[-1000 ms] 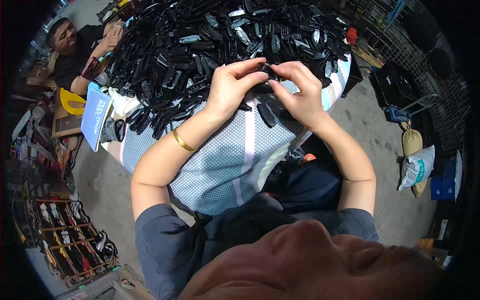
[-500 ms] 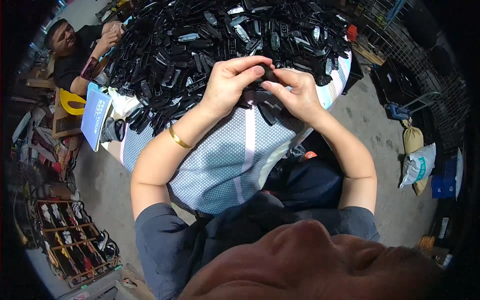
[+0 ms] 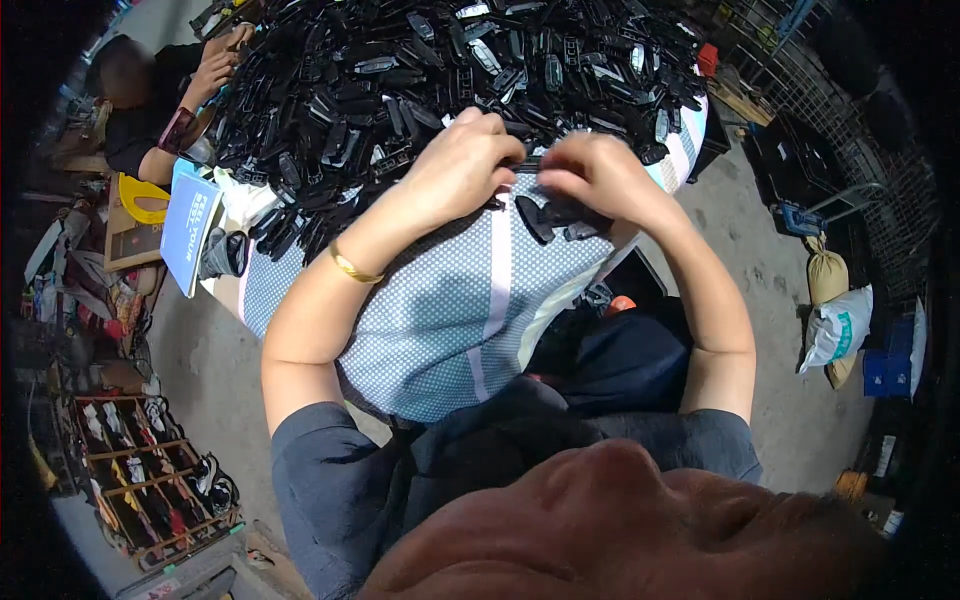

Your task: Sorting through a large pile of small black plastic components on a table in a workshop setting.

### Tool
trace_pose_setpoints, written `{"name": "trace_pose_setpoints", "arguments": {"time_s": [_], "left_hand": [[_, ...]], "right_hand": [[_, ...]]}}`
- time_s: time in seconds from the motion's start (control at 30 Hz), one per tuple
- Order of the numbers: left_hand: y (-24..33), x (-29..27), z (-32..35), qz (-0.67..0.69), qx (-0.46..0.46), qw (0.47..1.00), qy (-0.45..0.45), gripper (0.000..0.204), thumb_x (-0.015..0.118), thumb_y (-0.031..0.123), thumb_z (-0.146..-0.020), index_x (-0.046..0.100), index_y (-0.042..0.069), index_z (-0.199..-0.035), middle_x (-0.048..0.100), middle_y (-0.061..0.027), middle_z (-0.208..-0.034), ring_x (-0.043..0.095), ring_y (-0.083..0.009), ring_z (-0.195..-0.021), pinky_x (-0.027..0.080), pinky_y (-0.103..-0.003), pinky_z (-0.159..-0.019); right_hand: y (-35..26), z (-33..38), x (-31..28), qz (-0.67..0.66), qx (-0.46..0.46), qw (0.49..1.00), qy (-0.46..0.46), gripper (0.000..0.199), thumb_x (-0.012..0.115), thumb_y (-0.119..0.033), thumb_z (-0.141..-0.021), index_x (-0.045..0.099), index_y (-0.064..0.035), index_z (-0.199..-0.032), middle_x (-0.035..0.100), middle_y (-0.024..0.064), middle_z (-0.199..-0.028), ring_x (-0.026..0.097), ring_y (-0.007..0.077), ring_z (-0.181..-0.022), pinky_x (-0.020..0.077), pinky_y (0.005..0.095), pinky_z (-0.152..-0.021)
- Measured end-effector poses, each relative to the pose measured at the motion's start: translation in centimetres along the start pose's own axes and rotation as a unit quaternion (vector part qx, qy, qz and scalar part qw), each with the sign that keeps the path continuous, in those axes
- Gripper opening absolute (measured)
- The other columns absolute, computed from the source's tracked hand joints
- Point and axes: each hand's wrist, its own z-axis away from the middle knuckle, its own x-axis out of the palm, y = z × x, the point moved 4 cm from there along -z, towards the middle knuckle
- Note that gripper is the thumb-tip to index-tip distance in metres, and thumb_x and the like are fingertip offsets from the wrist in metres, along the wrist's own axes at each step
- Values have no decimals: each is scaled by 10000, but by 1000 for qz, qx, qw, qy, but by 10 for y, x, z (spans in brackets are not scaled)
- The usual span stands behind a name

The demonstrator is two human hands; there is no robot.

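A broad heap of glossy black plastic pieces (image 3: 350,105), long and narrow, covers the far part of a surface draped in grey-white patterned cloth (image 3: 430,330). My left hand (image 3: 462,165) is over the heap's near edge, fingers bent and thumb apart from them; I see nothing held. Just right of it, my right hand (image 3: 600,178) is slightly blurred, its thumb and fingers parted around a dark gap. A small black part in that gap could be hidden. A curved black piece (image 3: 534,218) lies on the cloth below my hands, beside other loose black pieces (image 3: 584,230).
A blue booklet (image 3: 190,228) and a grey rolled item (image 3: 225,254) sit at the cloth's left edge. Across the heap's left side, a co-worker's hands (image 3: 218,62) are at the pieces. Sacks (image 3: 838,325) stand on the floor at right; a rack (image 3: 140,480) is at lower left.
My hands, earlier together on a small black piece, have drawn apart, and the piece no longer shows. My right hand has shifted right. The co-worker's hands have moved slightly upward.
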Motion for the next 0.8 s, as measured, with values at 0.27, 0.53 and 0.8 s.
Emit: {"name": "trace_pose_setpoints", "arguments": {"time_s": [0.27, 0.53, 0.8], "left_hand": [[3, 16, -7, -4, 1, 998, 65, 277, 684, 134, -687, 633, 38, -941, 541, -101, -876, 499, -272, -864, 430, -358, -765], [-29, -5, -9, 293, -267, 915, 73, 364, 692, 188, -759, 601, -48, -1020, 632, -45, -850, 547, -75, -731, 440, -212, -692], [-41, 0, -3, 514, -282, 799, 136, 334, 705, 126, -741, 534, -16, -990, 561, -1, -728, 472, -48, -576, 357, -167, -500]], "right_hand": [[8, -10, 2, 2, 6, 998, 61, 278, 711, -222, -670, 643, 2, -821, 619, 121, -723, 608, 250, -653, 481, 325, -603], [10, -15, -1, -156, 1, 978, 139, 322, 670, -94, -734, 597, -11, -1037, 612, 80, -830, 576, 113, -662, 468, 246, -590], [-7, -15, 17, 126, -84, 986, 71, 234, 678, -182, -700, 624, -25, -865, 548, 94, -837, 569, 284, -779, 473, 359, -675]]}}
